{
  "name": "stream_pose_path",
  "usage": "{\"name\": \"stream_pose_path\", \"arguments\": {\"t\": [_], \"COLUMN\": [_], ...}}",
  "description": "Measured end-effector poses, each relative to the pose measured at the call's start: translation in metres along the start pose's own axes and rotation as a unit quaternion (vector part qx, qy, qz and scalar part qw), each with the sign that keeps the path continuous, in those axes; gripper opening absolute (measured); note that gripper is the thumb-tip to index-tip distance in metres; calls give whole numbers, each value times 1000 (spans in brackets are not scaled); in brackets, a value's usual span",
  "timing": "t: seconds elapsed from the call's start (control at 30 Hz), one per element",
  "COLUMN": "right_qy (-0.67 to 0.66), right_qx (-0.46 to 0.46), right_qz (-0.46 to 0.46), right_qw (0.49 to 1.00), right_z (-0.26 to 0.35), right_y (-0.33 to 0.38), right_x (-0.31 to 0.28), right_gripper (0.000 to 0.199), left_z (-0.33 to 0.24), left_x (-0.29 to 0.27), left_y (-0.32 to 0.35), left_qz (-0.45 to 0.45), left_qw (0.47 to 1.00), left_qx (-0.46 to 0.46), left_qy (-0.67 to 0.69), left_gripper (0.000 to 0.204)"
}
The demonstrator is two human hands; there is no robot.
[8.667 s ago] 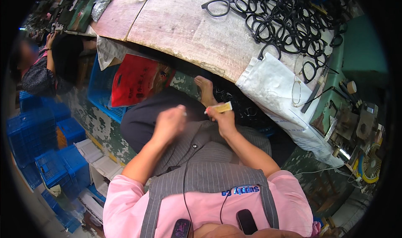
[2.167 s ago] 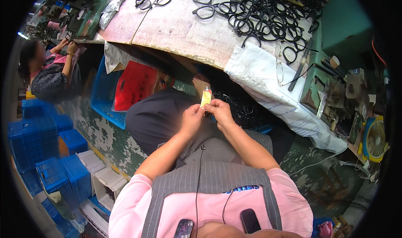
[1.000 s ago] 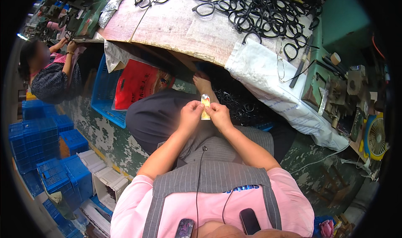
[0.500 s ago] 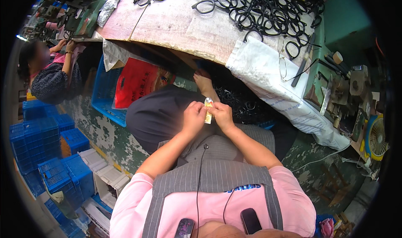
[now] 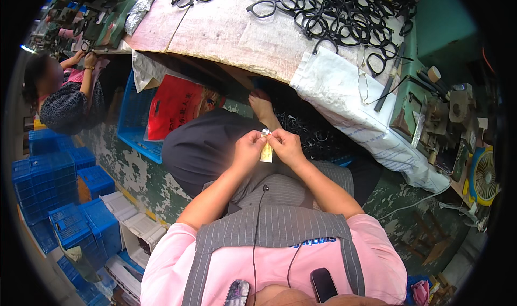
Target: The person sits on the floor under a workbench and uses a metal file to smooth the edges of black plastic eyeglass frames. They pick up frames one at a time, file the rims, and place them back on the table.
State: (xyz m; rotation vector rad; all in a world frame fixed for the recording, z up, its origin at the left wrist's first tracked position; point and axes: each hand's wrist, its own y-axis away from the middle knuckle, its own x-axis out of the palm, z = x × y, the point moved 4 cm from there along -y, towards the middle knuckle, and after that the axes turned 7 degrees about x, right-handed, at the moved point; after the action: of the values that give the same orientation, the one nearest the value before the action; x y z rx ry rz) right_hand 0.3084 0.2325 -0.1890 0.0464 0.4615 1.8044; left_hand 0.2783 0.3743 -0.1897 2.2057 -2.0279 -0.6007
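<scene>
Both hands meet over the lap: the left hand [image 5: 249, 147] and right hand [image 5: 285, 146] pinch a small yellow strip [image 5: 266, 152] between their fingertips. Beyond them, black eyeglass frames [image 5: 344, 10] cover the workbench [image 5: 226, 34].

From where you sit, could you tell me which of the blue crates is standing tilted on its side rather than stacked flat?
The blue crate leaning under the bench beside the red bag; its open side faces out, while the other crates sit stacked flat on the left.

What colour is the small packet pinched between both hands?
Pale yellow packet, seen best in the head view.
</scene>
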Motion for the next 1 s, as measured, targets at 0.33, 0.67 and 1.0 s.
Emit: {"name": "stream_pose_path", "arguments": {"t": [0.33, 0.67, 1.0], "right_qy": [0, -21, 17], "right_qx": [-59, 12, -57], "right_qz": [-65, -33, -42], "right_qw": [996, 999, 997], "right_z": [-9, -15, -1], "right_y": [7, 6, 8], "right_x": [7, 6, 4], "right_gripper": [18, 17, 16], "left_z": [-20, -17, -31], "left_x": [-2, 3, 2], "left_y": [6, 7, 9], "left_qz": [-46, -28, -62], "left_qw": [971, 993, 936], "left_qx": [153, 20, 245], "left_qy": [-177, -111, -244], "left_gripper": [8, 9, 15]}}
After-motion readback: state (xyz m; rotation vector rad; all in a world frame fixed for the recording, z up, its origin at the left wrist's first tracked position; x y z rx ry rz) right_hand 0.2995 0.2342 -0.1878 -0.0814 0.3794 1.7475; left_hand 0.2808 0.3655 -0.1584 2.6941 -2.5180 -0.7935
